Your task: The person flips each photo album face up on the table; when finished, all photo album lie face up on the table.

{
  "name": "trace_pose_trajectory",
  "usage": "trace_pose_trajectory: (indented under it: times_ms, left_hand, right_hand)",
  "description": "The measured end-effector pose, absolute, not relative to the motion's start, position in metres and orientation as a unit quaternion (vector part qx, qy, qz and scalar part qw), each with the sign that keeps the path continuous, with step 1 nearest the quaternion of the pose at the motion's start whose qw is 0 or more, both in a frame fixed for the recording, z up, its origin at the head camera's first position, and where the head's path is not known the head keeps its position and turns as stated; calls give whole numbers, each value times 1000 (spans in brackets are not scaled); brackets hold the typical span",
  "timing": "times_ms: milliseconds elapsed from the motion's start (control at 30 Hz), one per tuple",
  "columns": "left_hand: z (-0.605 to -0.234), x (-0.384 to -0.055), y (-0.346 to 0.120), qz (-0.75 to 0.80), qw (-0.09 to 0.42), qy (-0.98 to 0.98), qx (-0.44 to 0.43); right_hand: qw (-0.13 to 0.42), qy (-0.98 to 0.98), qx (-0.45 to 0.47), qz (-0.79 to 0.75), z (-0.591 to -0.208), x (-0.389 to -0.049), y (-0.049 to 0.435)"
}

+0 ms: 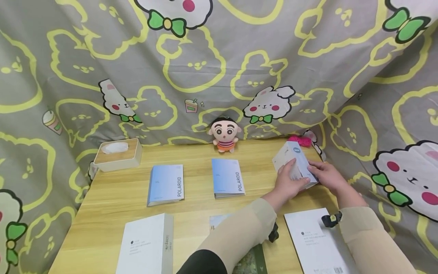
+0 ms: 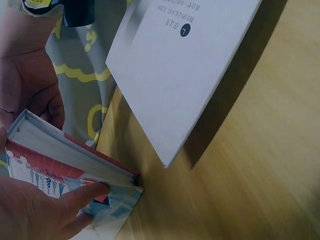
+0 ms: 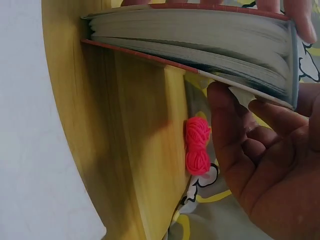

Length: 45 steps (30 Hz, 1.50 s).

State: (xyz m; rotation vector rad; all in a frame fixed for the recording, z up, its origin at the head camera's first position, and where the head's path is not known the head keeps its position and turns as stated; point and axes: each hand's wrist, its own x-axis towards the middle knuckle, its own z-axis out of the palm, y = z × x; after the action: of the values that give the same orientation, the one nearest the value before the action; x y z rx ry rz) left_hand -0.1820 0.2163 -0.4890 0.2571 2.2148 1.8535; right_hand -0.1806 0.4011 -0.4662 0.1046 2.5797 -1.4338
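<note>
At the back right of the table both hands hold a thick hardcover album point(image 1: 297, 156) with a pale blue spine, tilted on edge. My left hand point(image 1: 291, 182) spreads its fingers over the illustrated cover, the thumb near the spine. My right hand point(image 1: 326, 175) grips the spine side; in the right wrist view its fingertips point(image 3: 220, 100) pinch the lower cover edge. Page edges and red cover borders of the album point(image 3: 190, 40) show there, with a slight gap between the pages. In the left wrist view the left hand point(image 2: 45, 205) lies against the patterned cover.
Two blue POLAROID albums point(image 1: 166, 182) point(image 1: 228, 177) stand mid-table. White boxes or books lie at front left point(image 1: 143, 243) and front right point(image 1: 315, 239). A green-edged book point(image 1: 256, 258) lies under the left forearm. Behind are a tissue box point(image 1: 118, 154), plush doll point(image 1: 224, 133) and pink yarn point(image 1: 301, 141).
</note>
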Motion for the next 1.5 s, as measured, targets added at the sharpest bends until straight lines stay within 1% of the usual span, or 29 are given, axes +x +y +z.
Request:
trace_pose_trajectory:
  times_ms: [300, 467, 600, 833, 967, 1100, 1300, 1400, 1500]
  left_hand:
    - [-490, -189, 215, 596, 137, 784, 108]
    - [-488, -192, 210, 567, 126, 805, 123]
    - [-484, -193, 205, 551, 124, 818, 108]
    - [-478, -195, 202, 584, 144, 796, 75]
    - [-477, -195, 197, 615, 149, 772, 66]
    - [-477, -194, 194, 629, 156, 760, 55]
    - [-478, -195, 192, 638, 174, 750, 24]
    - [-478, -195, 192, 644, 173, 745, 22]
    - [-479, -193, 196, 657, 158, 737, 16]
  right_hand:
    - [104, 859, 13, -501, -468, -181, 399]
    - [109, 856, 17, -505, -468, -179, 398]
    - [131, 838, 23, -529, -470, -178, 398]
    - [161, 797, 19, -582, -477, -176, 400]
    - [195, 781, 13, -593, -479, -177, 399]
    - [215, 772, 16, -599, -486, -178, 399]
    - [275, 763, 37, -584, -502, -176, 399]
    - [278, 774, 45, -567, -504, -176, 401]
    - [279, 780, 48, -558, -502, -178, 402]
